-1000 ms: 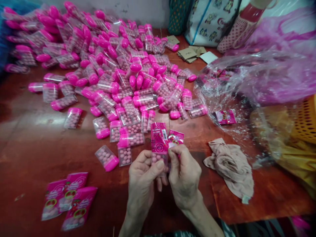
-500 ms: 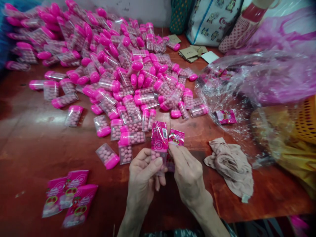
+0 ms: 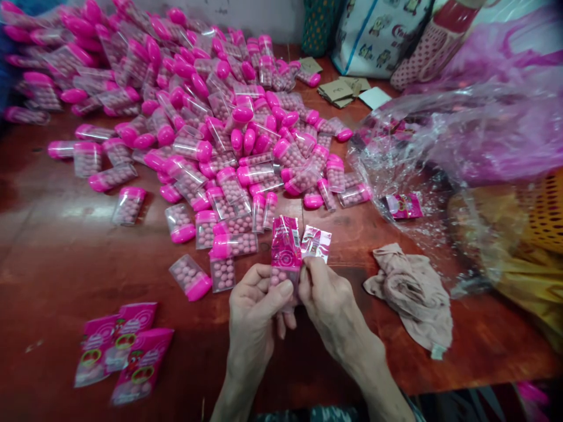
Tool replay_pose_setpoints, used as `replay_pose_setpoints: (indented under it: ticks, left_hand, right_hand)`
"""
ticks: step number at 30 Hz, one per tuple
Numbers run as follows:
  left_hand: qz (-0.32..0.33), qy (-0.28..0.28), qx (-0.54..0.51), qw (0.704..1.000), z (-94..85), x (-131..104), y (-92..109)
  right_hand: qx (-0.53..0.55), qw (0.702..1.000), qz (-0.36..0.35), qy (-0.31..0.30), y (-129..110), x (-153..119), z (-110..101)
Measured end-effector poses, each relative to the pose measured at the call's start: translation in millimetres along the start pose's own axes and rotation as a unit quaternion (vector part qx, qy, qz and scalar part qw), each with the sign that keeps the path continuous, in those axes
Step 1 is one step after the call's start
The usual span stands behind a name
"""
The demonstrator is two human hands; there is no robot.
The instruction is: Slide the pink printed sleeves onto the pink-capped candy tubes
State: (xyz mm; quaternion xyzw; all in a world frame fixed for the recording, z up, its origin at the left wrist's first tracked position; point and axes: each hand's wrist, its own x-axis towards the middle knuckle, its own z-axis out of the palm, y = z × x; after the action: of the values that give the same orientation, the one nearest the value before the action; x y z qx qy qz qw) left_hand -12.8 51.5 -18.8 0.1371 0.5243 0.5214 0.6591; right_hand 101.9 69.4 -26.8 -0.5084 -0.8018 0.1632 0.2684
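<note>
My left hand point(image 3: 259, 310) is closed around a clear candy container with pink balls point(image 3: 279, 274), its thumb across the front. A printed pink sleeve point(image 3: 287, 243) covers the upper part of that container, leaving the lower part bare. Close beside it, my right hand point(image 3: 328, 299) pinches a second pink wrapper point(image 3: 316, 241), whose shiny top sticks up above the fingers. The lower part of this wrapper is hidden behind the hand. Left of my hands, wrapped candy packs point(image 3: 143, 366) overlap on the table. Single pink-capped containers point(image 3: 223, 272) lie just beyond my left fingers.
A large heap of pink-capped candy containers point(image 3: 185, 111) spreads over the back and left of the table point(image 3: 57, 252). A crumpled beige cloth point(image 3: 413, 293) lies at right. Clear plastic point(image 3: 396, 158) holds more wrappers, near cardboard pieces point(image 3: 336, 91) and an orange basket point(image 3: 548, 205).
The second wrapper in my right hand has tilted and now catches the light, and the right fingers have moved slightly toward the left hand. The left hand keeps its hold on the container.
</note>
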Motion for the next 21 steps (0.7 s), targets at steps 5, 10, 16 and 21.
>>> replay_pose_setpoints:
  ticks: [5,10,16,21]
  left_hand:
    - [-0.021,0.001,-0.007,1.0,-0.3,0,2]
    - [-0.052,-0.041,-0.074,0.995,-2.6,0,5]
    - [-0.128,-0.072,-0.112,0.983,3.1,-4,-5]
    - [-0.003,-0.048,0.037,0.998,3.2,-8,-2]
  right_hand:
    - [0.043,0.997,0.062,-0.008,-3,-2,-12]
    - [0.178,0.975,0.13,0.032,-17,-4,-21]
    - [0.261,0.946,0.194,-0.012,-38,-5,-6]
    - [0.186,0.956,0.221,0.058,-43,-14,0]
